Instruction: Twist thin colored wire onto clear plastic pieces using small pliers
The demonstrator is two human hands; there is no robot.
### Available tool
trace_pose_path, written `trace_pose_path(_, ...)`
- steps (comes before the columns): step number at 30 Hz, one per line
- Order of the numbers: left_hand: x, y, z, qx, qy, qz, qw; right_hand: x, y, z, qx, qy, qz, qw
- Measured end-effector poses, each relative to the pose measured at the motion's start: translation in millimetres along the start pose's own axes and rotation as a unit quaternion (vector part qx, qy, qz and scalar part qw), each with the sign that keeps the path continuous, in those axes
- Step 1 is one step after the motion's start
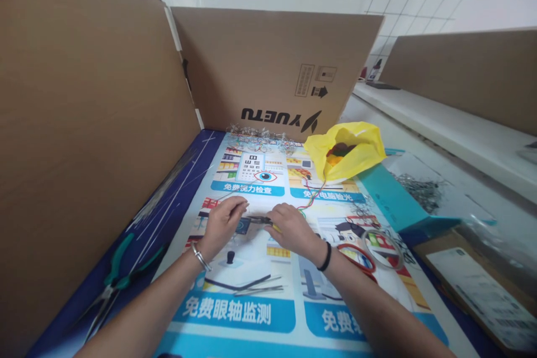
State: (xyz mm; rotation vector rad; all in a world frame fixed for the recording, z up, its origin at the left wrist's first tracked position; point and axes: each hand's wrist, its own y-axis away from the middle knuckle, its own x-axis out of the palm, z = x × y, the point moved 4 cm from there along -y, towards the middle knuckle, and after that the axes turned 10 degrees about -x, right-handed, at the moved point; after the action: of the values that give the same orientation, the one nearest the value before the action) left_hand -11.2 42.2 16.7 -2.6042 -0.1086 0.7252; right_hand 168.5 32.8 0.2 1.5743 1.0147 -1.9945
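Note:
My right hand (291, 229) is closed around small pliers (257, 219) with a yellow grip, their dark jaws pointing left. Close to the jaw tips, my left hand (224, 222) pinches what looks like a thin wire, mostly hidden by the fingers. Both hands are above the printed poster sheet (293, 268). Below them lie several short straight wires (260, 289). A twisted coloured cord (314, 197) runs from near my right hand to a yellow bag (369, 148).
Green-handled pliers (118, 268) and long wires (161, 196) lie left, beside a cardboard wall (75, 123). A tangled wire heap (264, 137) sits at the back. Tape rolls (358, 257), a turquoise folder (390, 196) and a labelled package (474, 285) are right.

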Motion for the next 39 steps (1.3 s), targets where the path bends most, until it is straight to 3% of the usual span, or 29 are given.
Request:
trace_pose_path(6,-0.6,0.2,-2.4,0.014,-0.01,0.0,1.0,-3.5,-0.1,-4.5,0.021,-0.032,-0.044,0.998)
trace_pose_path(15,1.9,2.1,-1.6,0.054,-0.024,0.002,0.998,-3.4,0.4,-2.3,0.001,-0.046,-0.054,0.997)
trace_pose_path(32,1.0,1.3,-5.4,0.007,-0.014,0.026,1.0,-5.3,1.5,-1.8,-0.019,-0.051,-0.066,0.996)
trace_pose_path(39,1.1,1.5,-6.1,0.016,-0.025,0.03,0.999,-6.2,1.1,-0.7,-0.015,-0.038,-0.062,0.997)
